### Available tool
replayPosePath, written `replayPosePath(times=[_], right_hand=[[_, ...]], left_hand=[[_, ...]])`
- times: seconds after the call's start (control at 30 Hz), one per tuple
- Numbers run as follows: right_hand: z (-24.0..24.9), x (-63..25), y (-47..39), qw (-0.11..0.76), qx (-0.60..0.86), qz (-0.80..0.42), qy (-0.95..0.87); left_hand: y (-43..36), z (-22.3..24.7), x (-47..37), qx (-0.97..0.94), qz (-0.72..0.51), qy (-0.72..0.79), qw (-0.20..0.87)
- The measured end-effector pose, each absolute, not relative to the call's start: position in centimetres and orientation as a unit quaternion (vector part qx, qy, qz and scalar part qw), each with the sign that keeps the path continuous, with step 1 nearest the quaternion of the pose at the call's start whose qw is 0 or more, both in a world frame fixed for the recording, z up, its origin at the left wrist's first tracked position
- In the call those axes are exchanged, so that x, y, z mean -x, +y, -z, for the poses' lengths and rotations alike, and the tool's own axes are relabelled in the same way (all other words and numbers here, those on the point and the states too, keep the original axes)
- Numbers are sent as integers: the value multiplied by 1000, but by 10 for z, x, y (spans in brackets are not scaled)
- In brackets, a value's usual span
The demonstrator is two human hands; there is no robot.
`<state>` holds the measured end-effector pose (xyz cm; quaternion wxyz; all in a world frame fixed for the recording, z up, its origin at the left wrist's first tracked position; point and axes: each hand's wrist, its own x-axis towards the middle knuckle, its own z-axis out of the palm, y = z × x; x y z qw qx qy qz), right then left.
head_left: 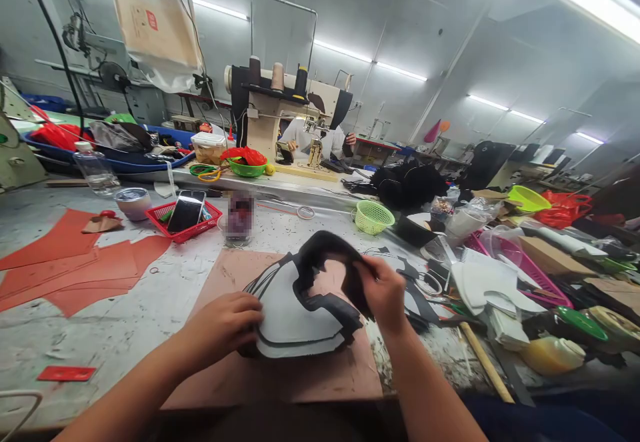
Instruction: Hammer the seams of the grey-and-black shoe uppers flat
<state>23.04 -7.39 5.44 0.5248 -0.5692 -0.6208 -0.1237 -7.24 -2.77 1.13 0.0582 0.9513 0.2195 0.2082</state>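
Handling the grey-and-black piece (295,302) well calls, in my judgement, for even support: a steady hold at the left edge, a light pinch on the dark band at right, and no pull hard enough to crease the grey face or stretch the jagged inner edge. Clock positions below are taken from the middle of this piece, read left to right.

At nine o'clock, well apart, orange-red cut sheets (100,269) lie on the tabletop (135,315). At ten, a red basket (193,232) carries a phone. Between eight and nine, the left hand (225,327) grips the piece, its fingers curled over the left edge; the thumb is hidden. The piece sits between the two hands, above a pink board (350,379); contact with the board cannot be confirmed. Between two and three, the right hand's (383,289) fingers are closed on the dark band. Between one and two, clear of the hand, stands a pale green basket (375,223).
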Motion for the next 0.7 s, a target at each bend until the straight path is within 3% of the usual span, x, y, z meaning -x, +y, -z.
replayPosePath(times=[0.13, 0.27, 0.37, 0.47, 0.57, 0.7], right_hand=[[-82, -277, -73, 536, 562, 361, -515], [-79, -315, -67, 479, 600, 408, -494], [-57, -325, -59, 334, 713, 274, -552], [-32, -301, -55, 204, 730, 116, -642], [-19, -245, -63, 182, 656, 28, -731], [-23, -184, -78, 159, 448, -145, -868]], left_hand=[[-26, -9, 75, -953, -219, 207, 32], [-23, -6, 80, -953, -217, 207, 36], [-20, -2, 82, -952, -212, 221, 32], [-19, 0, 81, -952, -213, 217, 35], [-20, -2, 77, -951, -219, 216, 43], [-20, -2, 75, -943, -229, 235, 51]])
